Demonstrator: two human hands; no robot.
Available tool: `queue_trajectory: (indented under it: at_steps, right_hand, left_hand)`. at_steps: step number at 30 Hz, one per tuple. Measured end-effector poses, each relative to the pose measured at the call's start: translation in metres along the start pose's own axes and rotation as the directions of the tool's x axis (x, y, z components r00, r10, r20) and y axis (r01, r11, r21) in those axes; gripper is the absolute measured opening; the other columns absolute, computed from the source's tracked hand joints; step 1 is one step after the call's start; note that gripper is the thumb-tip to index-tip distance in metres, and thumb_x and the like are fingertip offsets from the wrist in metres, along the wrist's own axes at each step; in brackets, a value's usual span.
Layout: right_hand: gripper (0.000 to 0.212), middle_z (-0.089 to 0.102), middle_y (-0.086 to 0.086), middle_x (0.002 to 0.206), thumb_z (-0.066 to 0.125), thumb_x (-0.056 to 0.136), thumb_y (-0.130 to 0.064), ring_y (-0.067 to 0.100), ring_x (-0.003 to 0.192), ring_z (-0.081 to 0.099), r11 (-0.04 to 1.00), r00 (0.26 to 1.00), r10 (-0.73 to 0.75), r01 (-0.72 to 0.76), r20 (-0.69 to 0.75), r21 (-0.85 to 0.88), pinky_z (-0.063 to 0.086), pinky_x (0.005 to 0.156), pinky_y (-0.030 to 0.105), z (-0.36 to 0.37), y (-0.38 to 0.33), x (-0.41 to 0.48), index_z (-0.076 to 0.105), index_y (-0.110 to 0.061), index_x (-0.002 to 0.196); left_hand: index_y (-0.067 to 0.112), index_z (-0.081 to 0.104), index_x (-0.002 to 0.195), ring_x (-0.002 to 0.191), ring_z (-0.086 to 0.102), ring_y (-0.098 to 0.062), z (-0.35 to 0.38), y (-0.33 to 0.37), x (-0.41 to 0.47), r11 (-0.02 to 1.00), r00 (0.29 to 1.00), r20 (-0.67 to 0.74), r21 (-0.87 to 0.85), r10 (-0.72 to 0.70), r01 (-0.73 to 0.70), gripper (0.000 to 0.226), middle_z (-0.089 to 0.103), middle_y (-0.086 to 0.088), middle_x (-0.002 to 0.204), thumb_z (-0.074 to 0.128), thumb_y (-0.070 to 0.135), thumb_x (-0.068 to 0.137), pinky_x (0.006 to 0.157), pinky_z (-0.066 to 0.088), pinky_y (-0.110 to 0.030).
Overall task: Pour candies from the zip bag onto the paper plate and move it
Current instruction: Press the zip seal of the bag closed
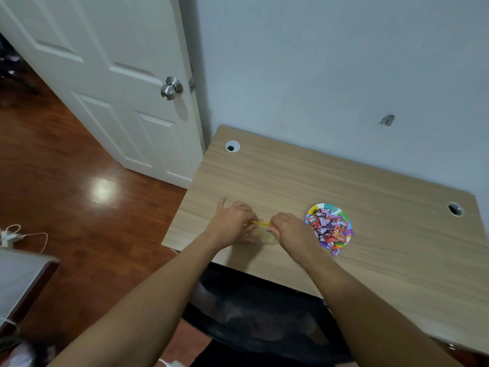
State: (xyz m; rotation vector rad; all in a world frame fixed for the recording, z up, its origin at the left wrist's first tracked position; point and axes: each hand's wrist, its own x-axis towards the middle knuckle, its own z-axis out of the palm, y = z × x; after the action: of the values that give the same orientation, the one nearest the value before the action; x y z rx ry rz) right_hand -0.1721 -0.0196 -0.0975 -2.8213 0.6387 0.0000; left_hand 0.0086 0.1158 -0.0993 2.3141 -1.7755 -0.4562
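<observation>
A clear zip bag (264, 234) with a yellow seal strip lies on the wooden desk (291, 176) near its front left. My left hand (230, 225) pinches the left end of the strip, index finger pointing away. My right hand (289, 230) pinches the right end. The bag looks flat and see-through; most of it is hidden under my hands. To the right, a colourful paper plate (345, 217) holds a heap of wrapped candies (329, 227) in purple, red and orange. One purple candy (335, 252) hangs over the plate's near edge.
Two cable holes sit in the desk, one at the far left (232, 147) and one at the right (455, 209). A black chair (259, 313) stands under the desk's front edge. A white door (119, 83) is at the left.
</observation>
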Motion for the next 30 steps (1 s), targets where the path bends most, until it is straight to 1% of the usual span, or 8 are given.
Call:
queue_trajectory:
  at_steps: [3, 7, 9, 11, 16, 21, 26, 30]
  right_hand:
    - [0.028, 0.070, 0.003, 0.101, 0.058, 0.102, -0.045, 0.028, 0.099, 0.066, 0.998, 0.999, 0.044, -0.044, 0.016, 0.035, 0.054, 0.072, 0.045, -0.003, 0.004, -0.002, 0.069, -0.018, 0.101]
    - [0.031, 0.070, 0.000, 0.097, 0.058, 0.101, -0.050, 0.027, 0.094, 0.066, 0.994, 0.997, 0.078, -0.078, 0.008, 0.080, 0.055, 0.072, 0.047, -0.007, 0.010, 0.000, 0.067, -0.021, 0.097]
    - [0.031, 0.070, -0.001, 0.097, 0.057, 0.101, -0.051, 0.026, 0.095, 0.066, 0.994, 0.997, 0.078, -0.078, 0.006, 0.079, 0.055, 0.072, 0.047, -0.009, 0.010, 0.001, 0.067, -0.021, 0.098]
    - [0.030, 0.070, -0.003, 0.098, 0.057, 0.101, -0.051, 0.025, 0.096, 0.065, 0.993, 0.996, 0.089, -0.090, 0.014, 0.078, 0.055, 0.072, 0.046, -0.011, 0.012, 0.001, 0.068, -0.023, 0.099]
    - [0.031, 0.070, -0.005, 0.098, 0.057, 0.101, -0.053, 0.023, 0.096, 0.066, 0.990, 0.993, 0.110, -0.112, 0.033, 0.080, 0.055, 0.071, 0.043, -0.009, 0.013, -0.001, 0.068, -0.024, 0.100]
    - [0.032, 0.070, -0.006, 0.100, 0.055, 0.102, -0.053, 0.023, 0.096, 0.066, 0.990, 0.993, 0.106, -0.110, 0.058, 0.083, 0.054, 0.071, 0.043, -0.008, 0.012, -0.003, 0.067, -0.024, 0.100]
    - [0.031, 0.071, -0.005, 0.103, 0.056, 0.103, -0.052, 0.023, 0.097, 0.067, 0.987, 0.989, 0.125, -0.132, 0.078, 0.089, 0.053, 0.071, 0.042, -0.010, 0.011, -0.003, 0.068, -0.023, 0.101]
    - [0.032, 0.071, -0.006, 0.101, 0.056, 0.102, -0.053, 0.024, 0.095, 0.068, 0.985, 0.986, 0.138, -0.146, 0.091, 0.089, 0.052, 0.069, 0.041, -0.010, 0.013, -0.003, 0.067, -0.023, 0.100]
  left_hand:
    - [0.034, 0.079, 0.112, 0.133, 0.062, -0.010, 0.000, -0.002, 0.002, 1.000, 0.999, -0.048, -0.005, 0.000, 0.000, 0.028, 0.074, 0.012, 0.123, 0.062, 0.051, 0.098, 0.121, 0.017, -0.061]
    - [0.034, 0.083, 0.087, 0.102, 0.078, -0.010, 0.000, -0.012, 0.003, 0.998, 0.966, -0.251, 0.016, 0.066, -0.064, 0.040, 0.081, 0.012, 0.097, 0.051, 0.059, 0.088, 0.106, 0.040, -0.067]
    - [0.034, 0.083, 0.082, 0.095, 0.079, -0.010, -0.002, -0.017, 0.002, 0.997, 0.957, -0.282, 0.035, 0.073, -0.066, 0.039, 0.081, 0.012, 0.092, 0.053, 0.059, 0.085, 0.102, 0.045, -0.065]
    - [0.033, 0.083, 0.084, 0.094, 0.079, -0.010, -0.004, -0.025, -0.001, 0.998, 0.957, -0.282, 0.039, 0.065, -0.056, 0.037, 0.081, 0.012, 0.093, 0.057, 0.060, 0.086, 0.103, 0.045, -0.063]
    - [0.035, 0.084, 0.094, 0.105, 0.077, -0.008, -0.003, -0.040, -0.010, 1.000, 0.972, -0.235, 0.012, 0.001, 0.002, 0.057, 0.082, 0.013, 0.105, 0.042, 0.073, 0.089, 0.110, 0.038, -0.057]
    - [0.037, 0.083, 0.099, 0.112, 0.074, -0.005, 0.001, -0.051, -0.017, 0.999, 0.976, -0.214, -0.015, -0.035, 0.033, 0.060, 0.081, 0.015, 0.113, 0.039, 0.077, 0.088, 0.112, 0.036, -0.054]
    - [0.039, 0.083, 0.099, 0.114, 0.073, -0.002, 0.000, -0.059, -0.021, 0.999, 0.975, -0.216, 0.008, -0.047, 0.050, 0.040, 0.081, 0.015, 0.116, 0.058, 0.069, 0.091, 0.110, 0.038, -0.052]
    - [0.040, 0.082, 0.096, 0.101, 0.075, -0.003, -0.002, -0.065, -0.025, 0.999, 0.967, -0.252, -0.017, -0.048, 0.045, 0.071, 0.081, 0.018, 0.108, 0.029, 0.086, 0.089, 0.105, 0.038, -0.048]
